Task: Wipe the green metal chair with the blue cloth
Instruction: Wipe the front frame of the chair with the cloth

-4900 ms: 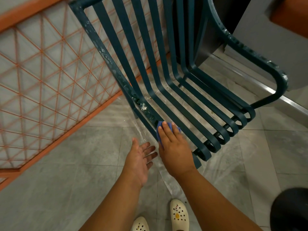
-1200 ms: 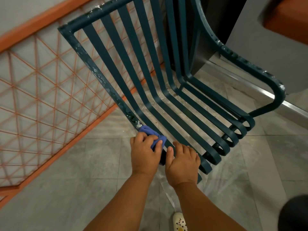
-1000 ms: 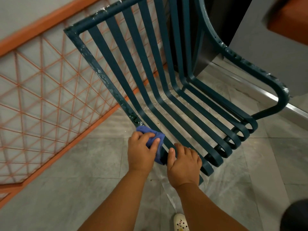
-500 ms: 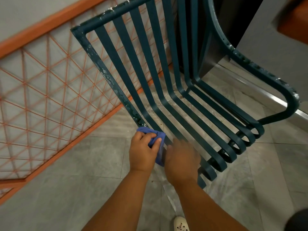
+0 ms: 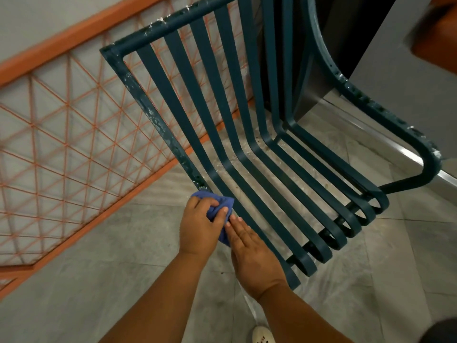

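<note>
The left hand (image 5: 199, 229) had the blue cloth (image 5: 223, 206) bunched up in curled fingers, pressed against the near-left corner of the green metal chair (image 5: 247, 144), right where the side frame meets the seat slats. The right hand (image 5: 252, 253) lay flat beside it with straight fingers, gripping nothing, fingertips touching the cloth.
</note>
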### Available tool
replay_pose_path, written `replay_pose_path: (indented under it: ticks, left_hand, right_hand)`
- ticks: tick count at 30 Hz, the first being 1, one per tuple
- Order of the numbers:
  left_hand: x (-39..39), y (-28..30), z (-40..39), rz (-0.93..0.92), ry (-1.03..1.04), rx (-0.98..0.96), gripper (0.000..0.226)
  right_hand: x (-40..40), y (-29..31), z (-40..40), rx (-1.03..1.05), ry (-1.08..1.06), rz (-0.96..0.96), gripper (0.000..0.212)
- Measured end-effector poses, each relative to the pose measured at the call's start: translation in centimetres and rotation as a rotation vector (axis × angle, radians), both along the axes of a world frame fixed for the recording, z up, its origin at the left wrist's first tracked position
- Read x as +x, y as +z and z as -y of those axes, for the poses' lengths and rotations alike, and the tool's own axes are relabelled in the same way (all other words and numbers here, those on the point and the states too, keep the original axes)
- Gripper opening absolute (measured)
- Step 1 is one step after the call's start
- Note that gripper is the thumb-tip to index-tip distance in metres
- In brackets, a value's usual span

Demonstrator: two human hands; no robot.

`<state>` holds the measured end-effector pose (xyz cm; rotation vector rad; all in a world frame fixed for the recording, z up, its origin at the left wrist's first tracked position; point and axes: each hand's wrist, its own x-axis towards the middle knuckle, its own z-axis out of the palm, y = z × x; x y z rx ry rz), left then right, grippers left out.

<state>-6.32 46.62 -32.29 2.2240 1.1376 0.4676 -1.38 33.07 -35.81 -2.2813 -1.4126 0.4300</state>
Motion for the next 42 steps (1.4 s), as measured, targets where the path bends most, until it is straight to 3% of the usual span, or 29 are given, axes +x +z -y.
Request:
replay_pose_path:
  ticks: [6, 12, 17, 21, 25, 28, 33, 39, 42]
  left_hand:
    - [2.0, 1.2, -4.0, -0.022, 0.112, -0.023, 0.015]
    - [0.1, 0.6, -1.6, -0.087, -0.091, -0.006, 0.014]
    - [0.9, 0.3, -0.9, -0.018, 0.107, -0.022, 0.018]
    - [0.7, -0.1, -0.6, -0.062, -0.021, 0.040, 0.016]
    - [1.7, 0.4, -3.1, -0.014, 0.175, -0.044, 0.016]
    - [2.4, 0.3, -3.0, -0.006, 0.200, 0.027, 0.016]
    - [0.9, -0.3, -0.7, -0.027, 0.094, 0.002, 0.017]
    - [2.7, -0.1, -2.3, 0.122, 0.405, -0.128, 0.023]
    - [2.4, -0.2, -0.9, 0.106, 0.373, -0.114, 0.023]
  right_hand:
    - [0.1, 0.4, -0.3, -0.033, 0.004, 0.004, 0.051]
    - [-0.1, -0.1, -0.2, -0.024, 0.000, 0.020, 0.052]
    - [0.1, -0.1, -0.2, -0.031, 0.008, 0.020, 0.050]
    - [0.1, 0.3, -0.2, -0.038, -0.001, 0.038, 0.048]
    - [0.3, 1.0, -0.5, -0.061, -0.019, 0.041, 0.058]
    - [0.2, 1.1, -0.5, -0.085, -0.028, 0.049, 0.064]
    - [0.2, 1.5, -0.5, -0.072, -0.023, 0.031, 0.051]
    - [0.4, 1.8, -0.6, -0.094, -0.022, 0.027, 0.051]
    - [0.3, 1.9, -0.6, -0.104, -0.014, 0.013, 0.048]
